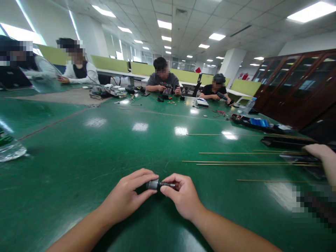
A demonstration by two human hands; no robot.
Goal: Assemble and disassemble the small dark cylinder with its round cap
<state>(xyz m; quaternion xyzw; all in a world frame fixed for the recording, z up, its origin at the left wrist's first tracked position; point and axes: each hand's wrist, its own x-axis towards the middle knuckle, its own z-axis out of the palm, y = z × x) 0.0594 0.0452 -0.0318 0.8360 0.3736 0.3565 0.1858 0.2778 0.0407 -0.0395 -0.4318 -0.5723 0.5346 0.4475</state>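
Observation:
Just above the green table, I hold a small grey cylindrical part with a thin ridged metal shaft [152, 184], lying roughly level. My left hand [131, 190] grips its wide dark grey body between thumb and fingers. On the other side, my right hand [181, 194] pinches the narrow shaft, whose bright tip sticks out near the fingers. The far sides of the body and shaft are hidden. I cannot tell exactly what kind of part it is.
Several thin brass-coloured rods [225, 162] lie on the green table [105, 150] to the right, near another person's hand [319, 154]. A clear bottle [12, 148] is at left. Across the table, people sit, two with power drills [165, 85], among tools and a black tray [244, 120].

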